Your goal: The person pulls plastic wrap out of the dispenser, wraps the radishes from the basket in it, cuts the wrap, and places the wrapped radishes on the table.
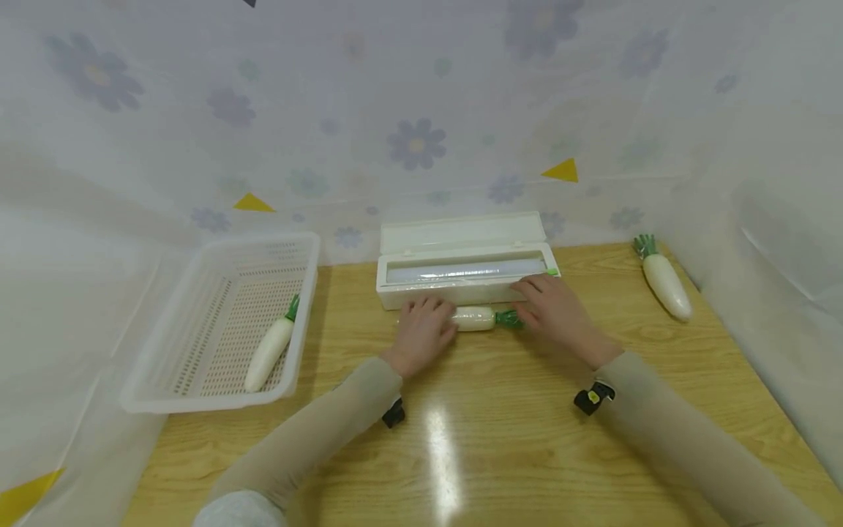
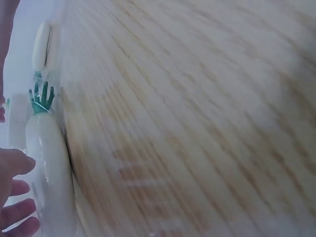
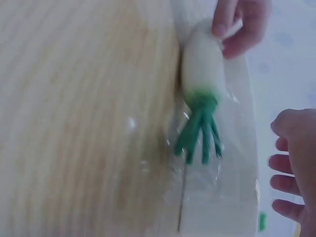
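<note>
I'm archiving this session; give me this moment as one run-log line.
left hand: at middle radish; right hand: at wrap box; lid: open; basket: one radish

Box (image 1: 454, 296): white.
Radish (image 1: 476, 319) in front of the box: white, green leaves (image 1: 508, 319).
Basket (image 1: 211, 403) left of the box: white.
Curtain (image 1: 461, 95) behind the box: pale, mauve flowers (image 1: 416, 144).
Table (image 1: 527, 439) beneath the box: yellow-brown, wood-grained.

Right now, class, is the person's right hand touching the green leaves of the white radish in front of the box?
Apart: the right wrist view shows a clear gap between the right hand and the green leaves.
</note>
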Demonstrator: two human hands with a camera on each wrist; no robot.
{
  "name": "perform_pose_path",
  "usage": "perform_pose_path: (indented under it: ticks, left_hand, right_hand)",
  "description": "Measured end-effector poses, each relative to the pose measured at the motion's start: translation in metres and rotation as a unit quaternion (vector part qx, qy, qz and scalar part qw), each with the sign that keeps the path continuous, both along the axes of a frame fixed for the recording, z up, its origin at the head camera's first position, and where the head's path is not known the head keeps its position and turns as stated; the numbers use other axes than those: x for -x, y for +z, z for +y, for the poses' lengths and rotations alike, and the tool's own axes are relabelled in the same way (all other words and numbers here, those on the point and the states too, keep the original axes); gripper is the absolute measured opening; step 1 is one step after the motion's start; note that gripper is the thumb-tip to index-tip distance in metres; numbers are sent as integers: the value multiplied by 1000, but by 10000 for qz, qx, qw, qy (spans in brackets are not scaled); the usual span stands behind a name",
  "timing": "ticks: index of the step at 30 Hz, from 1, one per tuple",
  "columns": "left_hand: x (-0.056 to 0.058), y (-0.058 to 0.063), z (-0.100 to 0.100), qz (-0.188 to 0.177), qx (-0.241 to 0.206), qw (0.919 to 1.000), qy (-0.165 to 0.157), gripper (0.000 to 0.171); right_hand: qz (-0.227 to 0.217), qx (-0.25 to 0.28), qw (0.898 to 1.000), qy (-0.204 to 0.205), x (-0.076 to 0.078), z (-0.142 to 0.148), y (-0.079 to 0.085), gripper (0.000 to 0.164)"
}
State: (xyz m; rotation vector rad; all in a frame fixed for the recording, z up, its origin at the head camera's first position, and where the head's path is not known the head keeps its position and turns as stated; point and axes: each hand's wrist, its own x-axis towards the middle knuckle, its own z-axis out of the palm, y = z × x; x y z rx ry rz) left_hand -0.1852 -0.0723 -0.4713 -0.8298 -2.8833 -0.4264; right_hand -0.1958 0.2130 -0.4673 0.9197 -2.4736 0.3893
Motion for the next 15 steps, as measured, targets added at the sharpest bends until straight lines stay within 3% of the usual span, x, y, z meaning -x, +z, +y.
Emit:
perform_pose_path:
  ticks: [5,9,15]
  left_hand:
    - [3,14,13,-156,-34,9998,-114,36]
    - [10,26,33,-222,-209,9992,-246,34]
    - [26,34,70,-89,-301,9986,-434,31]
  right_hand:
    - [258,727,9966,-302,13,27,8,41]
    - [-36,854,9941,-671,20,43,5,50]
    - [-479,828,9922,-799,26,53,-8,69]
